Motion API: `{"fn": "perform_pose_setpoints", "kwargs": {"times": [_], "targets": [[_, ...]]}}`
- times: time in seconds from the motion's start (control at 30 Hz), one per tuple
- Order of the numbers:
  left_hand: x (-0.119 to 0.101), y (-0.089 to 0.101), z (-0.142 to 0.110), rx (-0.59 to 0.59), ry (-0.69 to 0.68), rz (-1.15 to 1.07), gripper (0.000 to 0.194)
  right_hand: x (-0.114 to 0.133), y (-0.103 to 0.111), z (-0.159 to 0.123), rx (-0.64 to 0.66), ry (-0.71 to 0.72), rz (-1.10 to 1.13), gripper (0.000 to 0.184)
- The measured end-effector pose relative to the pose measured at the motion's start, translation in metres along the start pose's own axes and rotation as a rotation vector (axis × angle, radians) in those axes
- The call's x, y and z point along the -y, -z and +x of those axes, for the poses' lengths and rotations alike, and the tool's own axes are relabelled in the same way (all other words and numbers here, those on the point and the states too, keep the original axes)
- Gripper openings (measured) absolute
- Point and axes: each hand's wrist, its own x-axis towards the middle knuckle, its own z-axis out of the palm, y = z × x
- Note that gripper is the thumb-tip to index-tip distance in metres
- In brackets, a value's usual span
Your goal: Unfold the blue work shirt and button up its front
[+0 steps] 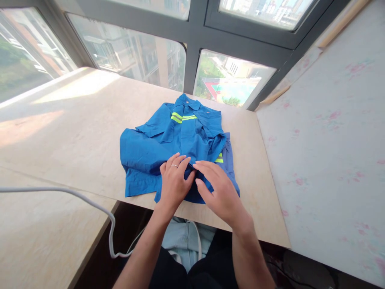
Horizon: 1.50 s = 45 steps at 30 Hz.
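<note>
A blue short-sleeved work shirt (188, 136) with a collar and yellow-and-silver reflective bands lies front up in loose folds on the pale tabletop. My left hand (176, 176), a ring on one finger, pinches the cloth at the shirt's lower front between thumb and fingers. Just to the right, my right hand (219, 192) has its thumb and fingers apart, its fingertips close to the same fold; whether they touch it is hard to see. Under the shirt's right side shows a second, more violet-blue garment (229, 160) with a yellow band.
The pale tabletop (75, 132) runs up to grey-framed windows (192, 44). A flowered wall (327, 152) closes off the right side. A white cable (78, 194) loops across the left table edge and hangs down. Below the front edge, a light-blue cloth item (183, 241) with white straps rests by my legs.
</note>
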Motion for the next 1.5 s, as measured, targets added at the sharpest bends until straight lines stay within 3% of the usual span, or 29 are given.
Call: {"fn": "perform_pose_setpoints", "kwargs": {"times": [0.13,0.27,0.43,0.63,0.87,1.1,1.27,1.5], "targets": [[0.002,-0.003,0.000,0.017,0.060,0.013,0.040,-0.027,-0.022,0.020,0.167,-0.157,-0.098,0.034],[0.009,-0.005,0.000,0.060,0.083,0.023,0.039,-0.050,-0.033,0.025,0.228,-0.223,-0.021,0.034],[0.017,-0.002,-0.001,0.114,0.124,-0.098,0.024,-0.061,-0.038,0.020,0.150,-0.221,0.143,0.032],[0.022,-0.008,0.000,0.061,0.108,-0.178,0.007,-0.066,-0.049,0.019,0.053,-0.251,0.169,0.032],[0.022,-0.013,0.007,0.040,0.096,-0.255,0.017,-0.060,-0.054,0.023,0.111,-0.106,0.108,0.034],[0.026,-0.007,0.010,0.066,0.120,-0.413,0.018,-0.065,-0.051,0.021,0.049,-0.121,0.226,0.021],[0.024,-0.006,0.008,0.057,0.195,-0.453,0.016,-0.065,-0.055,0.018,0.017,-0.128,0.180,0.021],[0.027,-0.001,0.010,0.164,0.236,-0.550,0.018,-0.068,-0.055,0.014,0.015,-0.112,0.228,0.023]]}}
